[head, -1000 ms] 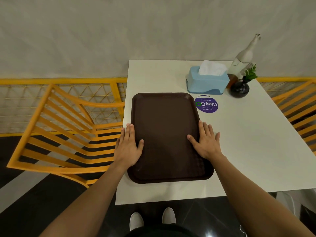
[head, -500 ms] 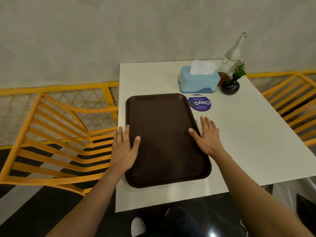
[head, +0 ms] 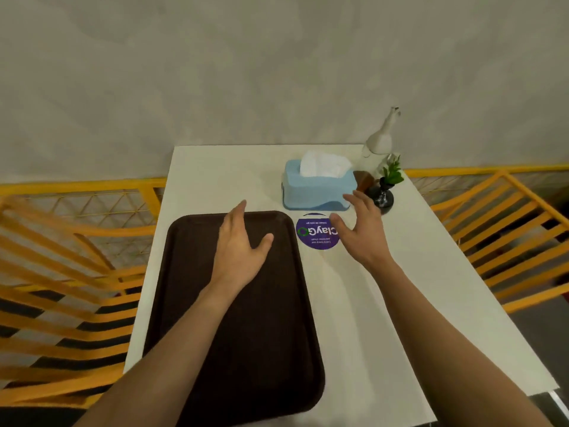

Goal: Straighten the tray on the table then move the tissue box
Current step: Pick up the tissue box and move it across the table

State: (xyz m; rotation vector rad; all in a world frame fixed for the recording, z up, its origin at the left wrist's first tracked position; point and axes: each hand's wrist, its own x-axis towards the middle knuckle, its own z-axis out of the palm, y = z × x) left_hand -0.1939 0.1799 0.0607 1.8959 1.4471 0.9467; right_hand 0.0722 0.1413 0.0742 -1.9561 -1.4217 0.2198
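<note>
A dark brown rectangular plastic tray (head: 246, 349) is laid on the left part of a white rectangular table (head: 385, 303), with its long sides running nearly parallel to the left table edge. Its near end reaches close to the near table edge. Beyond the far right corner of the tray, a light blue plastic tissue box (head: 317, 191) is placed, and a white tissue is seen coming out of its top. Between the tray and the box, a round purple sticker (head: 317, 234) with the word "ClayGo" is fixed on the table surface.

The left hand (head: 240, 248) is held over the far part of the tray, palm down, with the fingers stretched and kept together and the thumb spread aside; nothing is held in it. Whether it touches the tray cannot be told. The right hand (head: 360, 232) is spread wide and empty, just beside the near right corner of the tissue box, partly above the sticker. Contact with the box cannot be confirmed.

To the right of the box, a small black round vase (head: 381, 197) with a green plant and a tall pale bottle (head: 380, 143) are standing. Yellow slatted chairs (head: 61, 288) are seen at both sides of the table.
</note>
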